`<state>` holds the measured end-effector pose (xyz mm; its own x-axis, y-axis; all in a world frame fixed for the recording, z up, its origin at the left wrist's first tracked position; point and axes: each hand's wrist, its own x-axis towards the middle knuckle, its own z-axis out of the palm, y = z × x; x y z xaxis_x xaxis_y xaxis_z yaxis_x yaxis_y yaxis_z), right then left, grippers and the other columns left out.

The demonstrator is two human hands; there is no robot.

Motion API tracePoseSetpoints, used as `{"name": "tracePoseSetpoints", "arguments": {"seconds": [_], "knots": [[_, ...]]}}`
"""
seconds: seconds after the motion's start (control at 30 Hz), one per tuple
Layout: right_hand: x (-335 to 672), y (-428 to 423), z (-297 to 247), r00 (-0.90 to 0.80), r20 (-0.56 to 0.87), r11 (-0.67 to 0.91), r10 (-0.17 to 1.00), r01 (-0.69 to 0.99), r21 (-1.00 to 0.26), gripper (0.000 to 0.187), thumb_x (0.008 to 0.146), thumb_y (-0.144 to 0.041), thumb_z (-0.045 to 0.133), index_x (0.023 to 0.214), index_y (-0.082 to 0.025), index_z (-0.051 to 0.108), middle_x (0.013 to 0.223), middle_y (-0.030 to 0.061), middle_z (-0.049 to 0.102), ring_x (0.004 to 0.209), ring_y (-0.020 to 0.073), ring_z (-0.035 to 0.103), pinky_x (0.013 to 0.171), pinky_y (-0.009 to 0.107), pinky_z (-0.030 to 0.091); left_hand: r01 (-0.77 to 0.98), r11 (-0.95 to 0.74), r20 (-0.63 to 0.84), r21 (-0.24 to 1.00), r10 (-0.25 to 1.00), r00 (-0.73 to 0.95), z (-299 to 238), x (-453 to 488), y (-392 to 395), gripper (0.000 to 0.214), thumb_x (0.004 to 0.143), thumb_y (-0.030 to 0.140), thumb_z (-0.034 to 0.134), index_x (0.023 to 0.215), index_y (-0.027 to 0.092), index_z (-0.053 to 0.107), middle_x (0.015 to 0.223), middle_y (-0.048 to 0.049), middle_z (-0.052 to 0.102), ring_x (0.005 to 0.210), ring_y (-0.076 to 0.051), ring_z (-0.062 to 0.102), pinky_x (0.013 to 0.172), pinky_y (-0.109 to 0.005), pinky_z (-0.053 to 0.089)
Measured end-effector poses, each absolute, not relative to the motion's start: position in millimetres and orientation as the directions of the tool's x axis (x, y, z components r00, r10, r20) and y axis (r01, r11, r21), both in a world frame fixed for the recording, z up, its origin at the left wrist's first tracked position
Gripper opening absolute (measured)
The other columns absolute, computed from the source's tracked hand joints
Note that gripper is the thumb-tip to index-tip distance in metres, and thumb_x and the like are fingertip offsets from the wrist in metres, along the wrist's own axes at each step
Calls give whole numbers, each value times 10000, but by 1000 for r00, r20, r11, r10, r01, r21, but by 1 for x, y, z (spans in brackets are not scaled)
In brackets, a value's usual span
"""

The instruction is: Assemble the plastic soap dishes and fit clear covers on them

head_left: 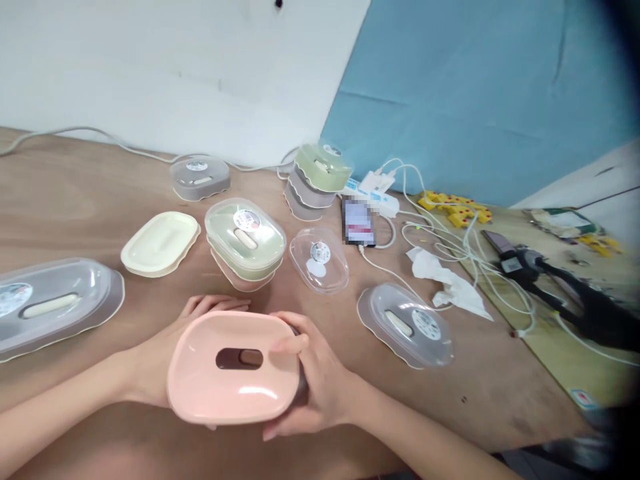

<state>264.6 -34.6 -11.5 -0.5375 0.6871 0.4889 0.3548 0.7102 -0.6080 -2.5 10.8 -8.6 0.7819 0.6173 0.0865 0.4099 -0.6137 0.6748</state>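
Note:
Close to me, both hands hold up a glossy pink oval plastic box (200, 393) with a rounded slot in its face. My right hand (323, 380) is closed on its right end, thumb on the upper face and fingers wrapped around the side. From the left, my left hand (163, 357) grips the box; its fingers show past the far edge, and the rest is hidden. Just beyond are a green box with a clear cover (265, 240), set on a pink one, and a cream oval piece (161, 243). A loose clear cover (327, 267) lies to their right.
Grey covered boxes sit at the left (60, 327), back (200, 179) and right (405, 327). A green box (325, 167) tops a grey stack by the wall. Further right are a phone (358, 223), power strip (383, 200), crumpled tissue (447, 283), tangled white cables and a black strapped item (530, 267).

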Motion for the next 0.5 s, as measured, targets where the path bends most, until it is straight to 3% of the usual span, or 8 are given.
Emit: {"name": "tracePoseSetpoints", "arguments": {"seconds": [0.13,0.23,0.4,0.5], "knots": [[268,-37,-6,-541,479,716,692,427,-552,865,563,-597,802,1214,-269,337,1275,150,437,1145,327,530,901,469,496,318,-511,39,799,572,819,3,-2,12,989,608,436,737,1435,282,217,1401,-109,385,1330,-392,334,1093,-589,325],[270,-37,-4,-538,464,706,704,459,-540,782,593,-530,777,1182,-268,334,1248,145,449,1117,333,536,860,466,501,367,-525,18,768,590,807,6,0,14,908,623,419,729,1408,298,291,1367,-78,430,1283,-376,388,1085,-575,339],[280,-30,0,-522,445,685,728,524,-506,706,586,-345,725,1159,-254,323,1246,154,426,1094,341,531,824,474,498,390,-707,74,590,528,846,6,3,21,994,607,585,756,1423,269,286,1423,-145,402,1260,-416,374,1043,-615,329],[290,-21,1,-529,448,693,721,537,-481,694,581,-303,711,1161,-256,333,1232,144,434,1063,335,537,812,470,482,430,-814,187,390,527,829,9,1,24,711,747,519,645,1349,222,411,1399,-159,463,1265,-413,378,1036,-586,316]]}}
